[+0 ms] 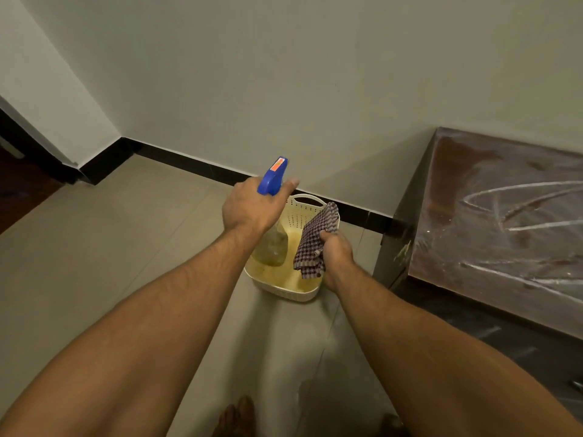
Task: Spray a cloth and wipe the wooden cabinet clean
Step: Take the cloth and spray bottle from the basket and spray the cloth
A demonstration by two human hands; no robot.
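Observation:
My left hand (250,208) grips the neck of a spray bottle (273,176) with a blue trigger head and a clear body of yellowish liquid. The nozzle points away, toward the wall. My right hand (336,250) holds a checked red-and-white cloth (317,239), which hangs just right of the bottle. Both are held above a cream plastic basket (304,208) on the floor. The dark wooden cabinet (492,222) stands to the right, its top dusty with white smear lines.
The basket sits against a pale wall with a black skirting (195,164). Beige floor tiles (110,234) spread to the left. My bare feet (236,417) show at the bottom edge. A dark doorway lies at the far left.

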